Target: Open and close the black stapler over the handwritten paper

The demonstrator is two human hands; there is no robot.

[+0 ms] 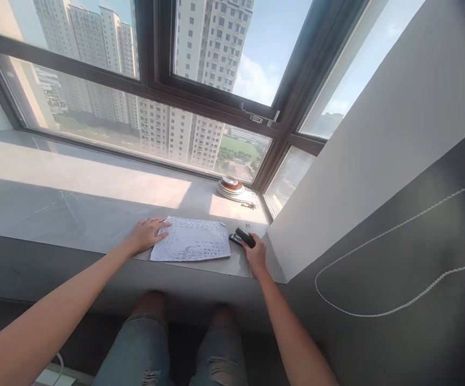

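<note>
A stack of handwritten paper sheets [192, 241] lies on the grey window sill near its front edge. My left hand [147, 235] rests at the left edge of the sheets, thumb and fingers apart, with the fingertips lying on the paper. To the right of the sheets, my right hand [257, 253] is closed around a black stapler [244, 237]. The stapler sits just off the paper's right edge, its jaws pointing toward the paper. Part of its back end is hidden by my fingers.
Toward the window corner stands a stack of round plates or lids [231, 187], with small bits beside it. A window frame [212, 104] runs behind the sill [96, 214]. A white wall [337, 161] closes off the right, where a beaded cord [361, 315] hangs.
</note>
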